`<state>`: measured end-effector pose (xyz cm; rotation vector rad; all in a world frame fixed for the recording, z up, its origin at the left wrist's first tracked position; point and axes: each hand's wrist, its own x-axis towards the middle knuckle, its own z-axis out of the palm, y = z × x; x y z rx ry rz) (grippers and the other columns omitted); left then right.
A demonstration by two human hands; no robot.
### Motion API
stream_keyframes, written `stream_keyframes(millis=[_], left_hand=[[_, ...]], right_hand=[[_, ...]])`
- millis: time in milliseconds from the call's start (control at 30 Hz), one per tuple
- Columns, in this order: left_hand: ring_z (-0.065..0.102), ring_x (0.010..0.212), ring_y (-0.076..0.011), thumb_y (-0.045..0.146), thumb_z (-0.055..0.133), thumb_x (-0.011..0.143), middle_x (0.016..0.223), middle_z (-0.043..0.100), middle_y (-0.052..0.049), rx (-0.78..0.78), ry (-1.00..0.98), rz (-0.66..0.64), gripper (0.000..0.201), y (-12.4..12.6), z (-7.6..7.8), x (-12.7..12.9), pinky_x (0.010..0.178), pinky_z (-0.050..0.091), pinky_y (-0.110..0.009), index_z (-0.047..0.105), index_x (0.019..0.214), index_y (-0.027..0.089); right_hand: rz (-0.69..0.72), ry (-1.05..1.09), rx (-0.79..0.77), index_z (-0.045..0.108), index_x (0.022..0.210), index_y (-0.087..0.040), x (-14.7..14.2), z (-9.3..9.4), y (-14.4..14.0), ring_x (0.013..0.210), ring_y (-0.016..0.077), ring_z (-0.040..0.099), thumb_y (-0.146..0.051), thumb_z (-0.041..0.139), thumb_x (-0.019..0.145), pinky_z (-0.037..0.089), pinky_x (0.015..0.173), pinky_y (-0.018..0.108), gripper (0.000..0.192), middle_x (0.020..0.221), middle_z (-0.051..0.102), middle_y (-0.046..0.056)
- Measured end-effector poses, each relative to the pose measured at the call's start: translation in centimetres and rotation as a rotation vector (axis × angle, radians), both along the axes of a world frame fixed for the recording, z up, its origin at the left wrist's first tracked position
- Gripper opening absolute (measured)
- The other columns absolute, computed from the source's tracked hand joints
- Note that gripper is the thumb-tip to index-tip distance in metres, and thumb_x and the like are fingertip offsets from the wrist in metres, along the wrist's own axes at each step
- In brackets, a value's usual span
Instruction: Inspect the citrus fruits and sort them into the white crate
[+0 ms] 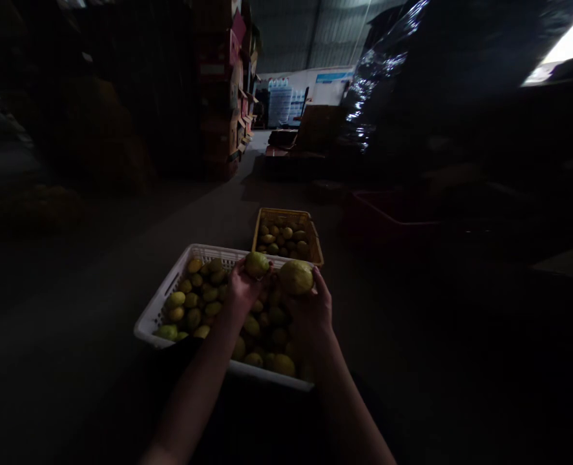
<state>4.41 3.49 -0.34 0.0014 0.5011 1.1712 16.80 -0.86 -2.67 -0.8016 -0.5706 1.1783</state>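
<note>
My left hand (241,290) holds a small yellow-green fruit (256,263) above the far side of a white plastic basket (163,309). My right hand (310,310) grips a larger yellow fruit (296,277) right beside it. The white basket sits on the floor below both hands and is filled with several green and yellow fruits (196,303). Just beyond it stands a smaller yellow basket (312,242), also holding several fruits.
The place is a dim warehouse. Stacked cartons (223,90) rise at the back left, wrapped dark bundles (412,77) at the right, and a red crate (387,216) sits right of the yellow basket. A grey floor aisle (228,206) runs toward the lit far wall.
</note>
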Motion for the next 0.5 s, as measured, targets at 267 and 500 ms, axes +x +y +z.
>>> stream_keyframes(millis=[267,500], left_hand=[[0.063,0.059,-0.0162,0.048,0.049,0.091,0.087,0.072,-0.011,0.077,-0.029,-0.144,0.051,-0.18,-0.81,-0.13,0.056,0.053,-0.026,0.059,0.124,0.01],[0.064,0.057,-0.016,0.042,0.054,0.089,0.074,0.07,-0.006,0.043,0.051,-0.069,0.037,-0.11,-0.5,-0.65,0.055,0.055,-0.026,0.063,0.11,0.013]], right_hand=[[0.127,0.291,-0.128,0.066,0.09,-0.024,0.69,0.57,0.35,0.09,0.025,0.071,-0.058,0.069,0.075,0.062,0.078,0.041,0.038,0.087,0.075,0.004],[0.08,0.292,-0.153,0.067,0.092,-0.025,0.67,0.24,0.47,0.083,0.0212,0.072,-0.06,0.067,0.075,0.062,0.074,0.035,0.038,0.088,0.075,0.002]])
